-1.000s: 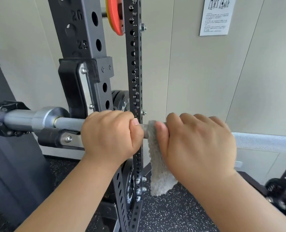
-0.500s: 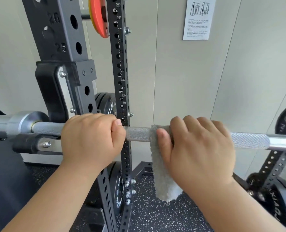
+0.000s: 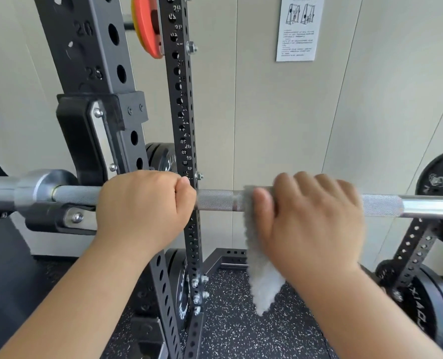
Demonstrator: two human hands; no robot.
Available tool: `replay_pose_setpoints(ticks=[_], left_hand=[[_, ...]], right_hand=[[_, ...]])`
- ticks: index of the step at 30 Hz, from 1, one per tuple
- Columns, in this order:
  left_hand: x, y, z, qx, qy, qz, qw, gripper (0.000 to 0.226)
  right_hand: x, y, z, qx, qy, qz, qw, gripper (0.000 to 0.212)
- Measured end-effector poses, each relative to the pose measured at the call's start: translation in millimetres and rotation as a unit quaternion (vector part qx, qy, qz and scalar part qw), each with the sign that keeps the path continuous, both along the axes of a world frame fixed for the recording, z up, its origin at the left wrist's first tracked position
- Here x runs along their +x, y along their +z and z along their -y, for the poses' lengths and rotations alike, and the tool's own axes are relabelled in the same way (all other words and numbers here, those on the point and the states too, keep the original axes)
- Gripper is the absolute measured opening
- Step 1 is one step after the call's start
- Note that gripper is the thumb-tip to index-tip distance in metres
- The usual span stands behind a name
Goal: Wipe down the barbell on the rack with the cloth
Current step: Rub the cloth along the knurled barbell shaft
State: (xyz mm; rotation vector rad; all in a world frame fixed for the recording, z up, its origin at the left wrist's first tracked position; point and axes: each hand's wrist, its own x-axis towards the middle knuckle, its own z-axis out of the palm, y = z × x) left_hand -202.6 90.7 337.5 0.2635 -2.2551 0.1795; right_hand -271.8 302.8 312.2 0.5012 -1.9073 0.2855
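Observation:
A steel barbell lies level across the view, resting in a black hook on the rack's near upright. My left hand grips the bar just right of the hook. My right hand is wrapped over the bar further right, holding a fluffy grey cloth against it. The cloth is folded over the bar under my palm, and its loose end hangs down below. My right hand looks blurred.
A second perforated upright stands behind the bar. An orange plate is stored up high, and black plates hang at the right and low on the rack. Below is speckled rubber flooring. A printed sheet hangs on the wall.
My right hand has slid the cloth to the right along the bar, away from my left hand, baring more knurled steel between them. My left hand keeps its grip. The view shifted.

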Motion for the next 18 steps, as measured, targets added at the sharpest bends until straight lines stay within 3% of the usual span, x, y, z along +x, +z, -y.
replay_pose_setpoints(ticks=[5, 11, 14, 18], left_hand=[[6.7, -1.9, -1.6, -0.019, -0.041, -0.04, 0.998, 0.043], [0.8, -6.1, -2.1, -0.012, -0.033, -0.075, 0.997, 0.034], [2.7, -5.6, 0.1, -0.003, -0.043, -0.052, 0.998, 0.035], [12.5, 0.9, 11.4, -0.004, -0.08, 0.017, 0.997, 0.046]], right_hand=[[-6.8, -0.1, 2.4, 0.057, 0.062, -0.054, 0.995, 0.049], [3.3, 6.6, 41.1, -0.012, 0.046, -0.053, 0.997, 0.047], [5.5, 7.9, 54.8, 0.038, 0.083, -0.044, 0.995, 0.047], [-1.2, 13.0, 25.1, 0.18, 0.115, -0.022, 0.977, 0.048]])
